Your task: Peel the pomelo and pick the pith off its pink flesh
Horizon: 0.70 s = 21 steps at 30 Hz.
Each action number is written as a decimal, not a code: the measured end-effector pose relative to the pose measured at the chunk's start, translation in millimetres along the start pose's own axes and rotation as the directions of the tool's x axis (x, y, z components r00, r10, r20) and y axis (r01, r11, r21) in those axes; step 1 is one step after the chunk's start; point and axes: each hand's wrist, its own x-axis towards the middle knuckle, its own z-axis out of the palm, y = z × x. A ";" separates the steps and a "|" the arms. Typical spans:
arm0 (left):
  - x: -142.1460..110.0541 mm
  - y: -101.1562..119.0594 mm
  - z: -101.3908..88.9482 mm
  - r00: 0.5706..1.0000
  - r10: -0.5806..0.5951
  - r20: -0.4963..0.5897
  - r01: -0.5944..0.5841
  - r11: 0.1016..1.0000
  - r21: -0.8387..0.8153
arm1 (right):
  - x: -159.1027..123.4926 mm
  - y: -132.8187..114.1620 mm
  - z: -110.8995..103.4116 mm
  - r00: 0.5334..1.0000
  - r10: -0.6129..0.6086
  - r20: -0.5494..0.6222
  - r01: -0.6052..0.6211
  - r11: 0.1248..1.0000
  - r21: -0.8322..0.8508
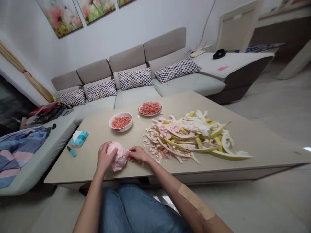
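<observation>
A peeled pomelo (pixel 119 158), round and covered in pale pink pith, rests near the front edge of the table. My left hand (pixel 105 157) wraps round its left side, thumb across the top. At its right side, my right hand (pixel 138 154) pinches a bit of the pith with fingertips pressed together; how much is between them is partly hidden. To the right spreads a big heap of pomelo peel (pixel 187 136), yellow rind strips mixed with white and pink pith. Beyond the fruit stand a bowl (pixel 121 129) and a plate (pixel 150 115), both holding pink pomelo pulp.
On the table's (pixel 97 171) left lie a blue tissue pack (pixel 79 138) and a small teal-handled knife (pixel 72 151). A grey sofa (pixel 136 94) with checkered cushions (pixel 135 78) runs along the far side. Clothes (pixel 23 152) lie on its left part.
</observation>
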 end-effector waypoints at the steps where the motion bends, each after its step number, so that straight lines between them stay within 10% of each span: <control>1: -1.2 6.0 2.1 0.999 -0.037 -0.040 0.040 0.998 0.058 | 0.1 0.2 1.6 1.000 -0.009 -0.004 0.009 1.000 -0.008; 11: 7.2 17.2 9.7 0.985 -0.141 -0.100 0.153 0.979 0.133 | 14.3 0.0 15.6 0.984 -0.022 -0.176 -0.017 0.976 -0.216; 21: 5.8 -13.4 -17.3 0.984 -0.178 -0.008 0.173 0.964 -0.202 | 20.9 -8.6 -11.3 0.923 -0.173 -0.344 0.014 0.907 -0.421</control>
